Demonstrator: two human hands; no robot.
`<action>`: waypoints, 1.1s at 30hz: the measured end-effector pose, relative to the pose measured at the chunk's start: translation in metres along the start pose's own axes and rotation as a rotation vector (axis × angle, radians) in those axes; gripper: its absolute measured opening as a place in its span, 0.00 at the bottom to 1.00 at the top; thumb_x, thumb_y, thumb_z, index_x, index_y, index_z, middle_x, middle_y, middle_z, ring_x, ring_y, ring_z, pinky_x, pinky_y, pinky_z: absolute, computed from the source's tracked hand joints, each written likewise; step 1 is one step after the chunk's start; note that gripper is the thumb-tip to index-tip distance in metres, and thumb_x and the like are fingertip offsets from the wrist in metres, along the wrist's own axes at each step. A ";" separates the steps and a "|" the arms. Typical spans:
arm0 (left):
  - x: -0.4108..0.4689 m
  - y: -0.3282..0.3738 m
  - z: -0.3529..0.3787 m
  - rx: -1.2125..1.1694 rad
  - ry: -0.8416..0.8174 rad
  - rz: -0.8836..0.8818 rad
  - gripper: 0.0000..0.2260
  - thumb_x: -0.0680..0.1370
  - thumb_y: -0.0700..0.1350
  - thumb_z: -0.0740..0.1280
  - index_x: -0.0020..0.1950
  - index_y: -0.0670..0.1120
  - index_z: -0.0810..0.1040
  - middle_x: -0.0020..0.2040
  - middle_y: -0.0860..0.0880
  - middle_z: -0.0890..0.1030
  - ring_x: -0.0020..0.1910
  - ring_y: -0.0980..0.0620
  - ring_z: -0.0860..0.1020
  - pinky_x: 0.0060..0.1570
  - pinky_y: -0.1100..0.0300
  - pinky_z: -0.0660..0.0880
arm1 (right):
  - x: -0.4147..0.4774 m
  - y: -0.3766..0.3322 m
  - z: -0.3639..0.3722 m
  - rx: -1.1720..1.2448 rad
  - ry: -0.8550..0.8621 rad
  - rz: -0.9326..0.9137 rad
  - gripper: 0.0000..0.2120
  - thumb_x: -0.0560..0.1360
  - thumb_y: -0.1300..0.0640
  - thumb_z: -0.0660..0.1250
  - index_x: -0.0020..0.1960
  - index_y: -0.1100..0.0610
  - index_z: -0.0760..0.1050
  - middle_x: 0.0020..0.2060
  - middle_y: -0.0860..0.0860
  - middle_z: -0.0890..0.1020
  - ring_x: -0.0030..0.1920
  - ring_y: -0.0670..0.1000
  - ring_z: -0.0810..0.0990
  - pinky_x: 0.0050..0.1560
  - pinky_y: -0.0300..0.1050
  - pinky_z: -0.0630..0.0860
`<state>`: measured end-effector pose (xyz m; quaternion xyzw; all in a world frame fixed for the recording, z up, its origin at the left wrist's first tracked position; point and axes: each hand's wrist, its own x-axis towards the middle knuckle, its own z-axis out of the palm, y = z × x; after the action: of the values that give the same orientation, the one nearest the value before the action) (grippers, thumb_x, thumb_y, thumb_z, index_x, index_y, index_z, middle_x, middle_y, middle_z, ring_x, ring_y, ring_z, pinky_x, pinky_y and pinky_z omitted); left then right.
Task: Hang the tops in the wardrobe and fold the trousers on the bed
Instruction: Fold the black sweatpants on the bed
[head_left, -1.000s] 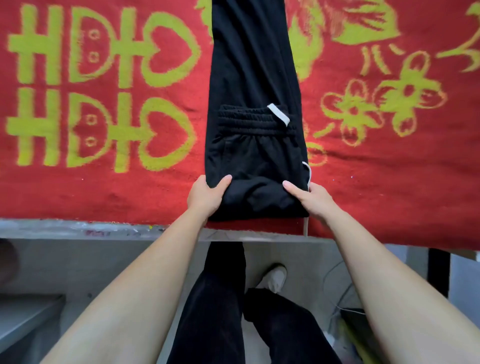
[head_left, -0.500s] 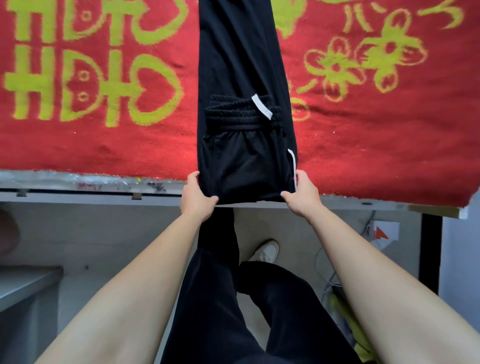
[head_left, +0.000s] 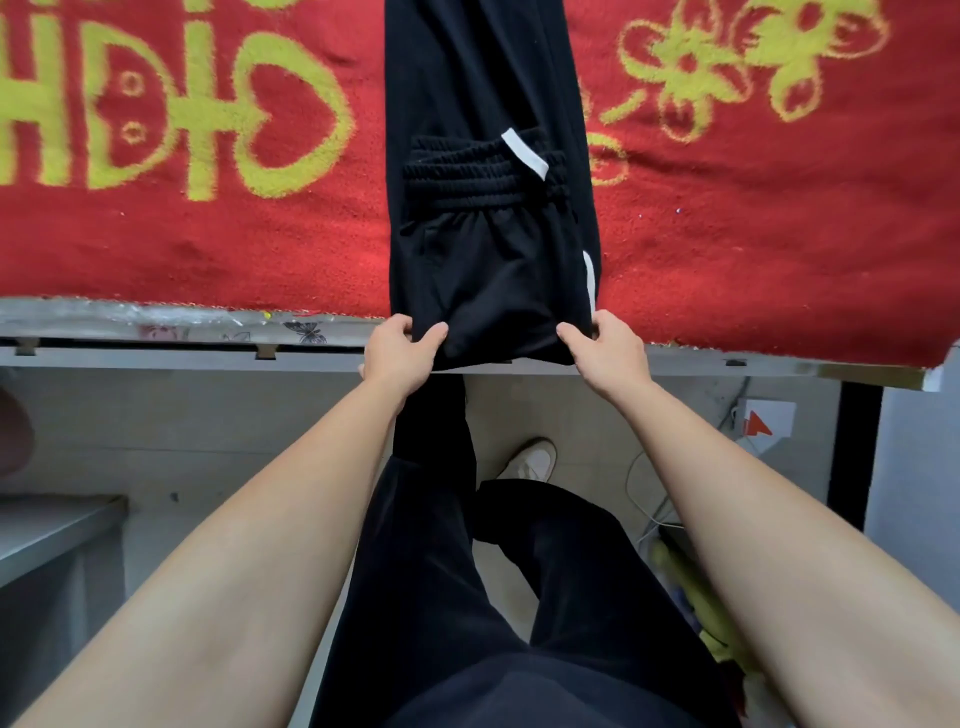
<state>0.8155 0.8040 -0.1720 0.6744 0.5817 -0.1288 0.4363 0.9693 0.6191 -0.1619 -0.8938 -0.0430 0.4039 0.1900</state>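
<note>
Black trousers (head_left: 488, 156) with a white drawstring lie lengthwise on the red bed blanket (head_left: 208, 249), the waistband folded over onto the legs. The near folded edge sits at the bed's front edge. My left hand (head_left: 400, 353) pinches the left corner of that fold, thumb on top. On the right corner my right hand (head_left: 605, 351) pinches the same fold. The far ends of the legs run out of the top of the frame.
The blanket bears yellow-green characters and flowers. Below it runs the grey bed frame (head_left: 156, 353). My own black-trousered legs and a white shoe (head_left: 530, 460) stand on the tiled floor. A grey surface (head_left: 47, 530) sits at lower left, cables and clutter at lower right.
Both hands have pulled the folded trousers toward me, from further up the blanket to the bed's front edge. Their grip went from flat fingers to pinching the corners.
</note>
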 end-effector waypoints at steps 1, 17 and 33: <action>0.000 -0.003 0.000 -0.016 -0.014 -0.018 0.16 0.75 0.57 0.71 0.39 0.46 0.74 0.42 0.42 0.78 0.56 0.36 0.76 0.62 0.42 0.71 | 0.000 0.002 0.001 0.019 0.006 0.038 0.10 0.75 0.43 0.65 0.45 0.49 0.71 0.41 0.46 0.78 0.54 0.57 0.78 0.54 0.52 0.72; -0.069 0.005 -0.068 -0.568 -0.453 -0.493 0.10 0.73 0.40 0.73 0.53 0.42 0.80 0.53 0.43 0.82 0.50 0.47 0.80 0.43 0.53 0.82 | -0.070 -0.008 -0.065 0.260 -0.488 0.396 0.13 0.61 0.48 0.75 0.37 0.49 0.71 0.26 0.47 0.65 0.24 0.47 0.60 0.31 0.37 0.65; 0.061 0.199 -0.155 -0.893 -0.130 -0.267 0.19 0.80 0.50 0.63 0.68 0.44 0.69 0.60 0.43 0.75 0.56 0.45 0.78 0.48 0.51 0.80 | 0.047 -0.217 -0.151 0.907 -0.151 0.242 0.16 0.80 0.49 0.65 0.63 0.57 0.72 0.49 0.57 0.81 0.44 0.52 0.85 0.33 0.41 0.81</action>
<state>0.9597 0.9711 -0.0356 0.3305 0.6332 0.0370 0.6989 1.1289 0.7844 -0.0225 -0.6874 0.2284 0.4648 0.5092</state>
